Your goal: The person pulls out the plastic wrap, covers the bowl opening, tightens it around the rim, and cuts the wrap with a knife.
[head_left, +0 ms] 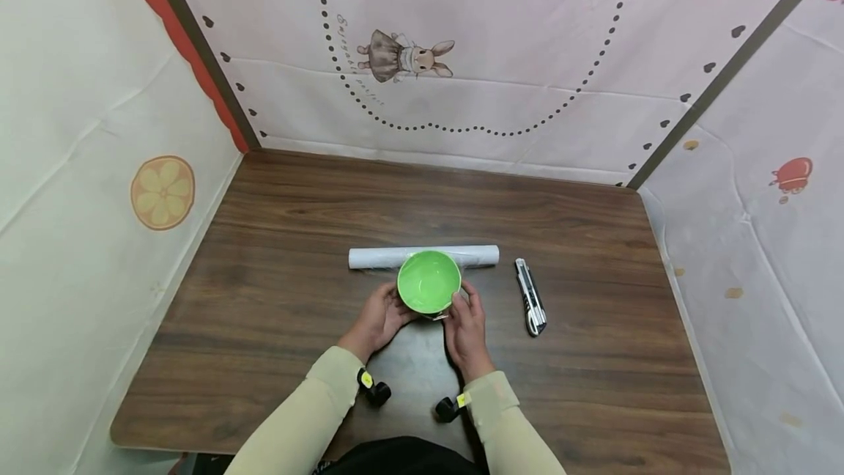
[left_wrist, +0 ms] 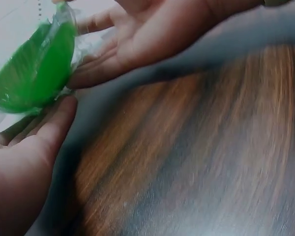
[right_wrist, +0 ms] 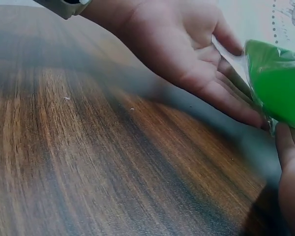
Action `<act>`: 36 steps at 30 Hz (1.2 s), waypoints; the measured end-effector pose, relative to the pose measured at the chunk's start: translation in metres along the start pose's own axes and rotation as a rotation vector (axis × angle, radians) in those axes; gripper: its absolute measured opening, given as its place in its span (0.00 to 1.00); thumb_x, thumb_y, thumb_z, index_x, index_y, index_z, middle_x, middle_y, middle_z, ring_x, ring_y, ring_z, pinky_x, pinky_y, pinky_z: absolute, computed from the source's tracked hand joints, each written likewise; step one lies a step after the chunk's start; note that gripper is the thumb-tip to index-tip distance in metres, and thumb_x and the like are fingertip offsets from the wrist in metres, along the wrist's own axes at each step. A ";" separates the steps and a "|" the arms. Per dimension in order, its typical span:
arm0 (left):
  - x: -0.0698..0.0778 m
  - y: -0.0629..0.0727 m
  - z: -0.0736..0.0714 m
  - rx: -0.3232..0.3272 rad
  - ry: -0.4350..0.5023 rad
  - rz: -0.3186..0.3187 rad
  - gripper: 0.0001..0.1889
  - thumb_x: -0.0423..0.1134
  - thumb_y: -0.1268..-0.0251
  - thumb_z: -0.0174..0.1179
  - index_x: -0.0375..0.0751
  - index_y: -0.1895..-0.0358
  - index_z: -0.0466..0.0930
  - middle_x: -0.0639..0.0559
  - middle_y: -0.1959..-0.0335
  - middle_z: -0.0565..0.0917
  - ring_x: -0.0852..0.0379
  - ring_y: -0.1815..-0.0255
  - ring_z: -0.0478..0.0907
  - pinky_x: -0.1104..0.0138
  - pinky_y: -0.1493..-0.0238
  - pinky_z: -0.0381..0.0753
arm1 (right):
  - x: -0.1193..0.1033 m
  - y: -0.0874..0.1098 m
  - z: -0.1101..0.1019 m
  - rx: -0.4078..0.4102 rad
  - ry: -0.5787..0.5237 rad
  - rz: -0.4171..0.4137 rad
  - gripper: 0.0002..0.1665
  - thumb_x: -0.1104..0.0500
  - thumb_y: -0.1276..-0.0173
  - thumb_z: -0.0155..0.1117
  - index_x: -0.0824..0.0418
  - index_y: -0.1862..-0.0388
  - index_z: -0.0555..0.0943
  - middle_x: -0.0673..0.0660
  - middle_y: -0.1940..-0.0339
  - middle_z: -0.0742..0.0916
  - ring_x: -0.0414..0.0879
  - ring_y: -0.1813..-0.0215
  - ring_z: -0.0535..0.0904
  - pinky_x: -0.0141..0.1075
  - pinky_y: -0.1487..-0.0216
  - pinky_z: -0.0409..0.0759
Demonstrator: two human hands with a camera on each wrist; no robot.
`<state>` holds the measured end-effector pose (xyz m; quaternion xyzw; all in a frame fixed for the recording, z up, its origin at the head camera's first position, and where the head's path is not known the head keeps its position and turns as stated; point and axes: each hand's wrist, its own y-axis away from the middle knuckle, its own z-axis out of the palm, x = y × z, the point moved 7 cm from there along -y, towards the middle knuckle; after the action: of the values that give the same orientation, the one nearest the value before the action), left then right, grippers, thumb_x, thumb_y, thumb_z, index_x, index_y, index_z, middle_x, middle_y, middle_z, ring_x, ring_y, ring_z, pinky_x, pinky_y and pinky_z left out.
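A green bowl (head_left: 429, 282) wrapped in clear plastic film is held between both hands at the middle of the table. My left hand (head_left: 382, 319) holds the bowl from its left side, fingers reaching along the side and underneath. Around the right side and rim are the fingers of my right hand (head_left: 466, 326). Crinkled film over the green bowl (right_wrist: 280, 86) shows in the right wrist view, gathered near the fingertips. Both hands meet close together under the bowl (left_wrist: 44, 69) in the left wrist view.
Just behind the bowl a white roll (head_left: 376, 258) lies across the wooden table (head_left: 277, 299). To the right of the hands lies a utility knife (head_left: 530, 297). Printed cloth walls (head_left: 514, 42) enclose the table at the back and both sides.
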<state>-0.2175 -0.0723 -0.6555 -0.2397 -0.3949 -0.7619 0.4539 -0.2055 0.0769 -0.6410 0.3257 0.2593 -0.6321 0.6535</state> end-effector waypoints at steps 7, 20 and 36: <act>0.003 -0.001 0.010 -0.068 0.014 0.006 0.31 0.53 0.21 0.37 0.38 0.24 0.50 0.38 0.25 0.59 0.44 0.27 0.60 0.46 0.26 0.56 | 0.003 0.000 -0.001 -0.002 0.014 -0.002 0.15 0.63 0.24 0.47 0.53 0.41 0.68 0.53 0.45 0.82 0.41 0.49 0.80 0.33 0.50 0.78; 0.001 -0.002 0.006 -0.044 -0.005 0.067 0.30 0.52 0.22 0.43 0.33 0.28 0.57 0.59 0.51 0.82 0.63 0.49 0.78 0.64 0.46 0.76 | 0.009 0.010 0.000 -0.092 0.097 0.068 0.31 0.66 0.27 0.53 0.56 0.29 0.58 0.57 0.34 0.75 0.42 0.41 0.78 0.34 0.44 0.78; 0.002 0.007 0.009 -0.138 -0.028 0.089 0.31 0.42 0.22 0.45 0.30 0.25 0.48 0.45 0.37 0.73 0.60 0.47 0.79 0.61 0.42 0.77 | 0.003 0.010 0.000 -0.026 0.427 -0.095 0.42 0.59 0.39 0.71 0.58 0.29 0.63 0.63 0.42 0.79 0.42 0.45 0.81 0.30 0.52 0.82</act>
<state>-0.2122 -0.0680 -0.6465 -0.2981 -0.3368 -0.7631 0.4641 -0.1954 0.0753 -0.6423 0.4313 0.4148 -0.5755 0.5574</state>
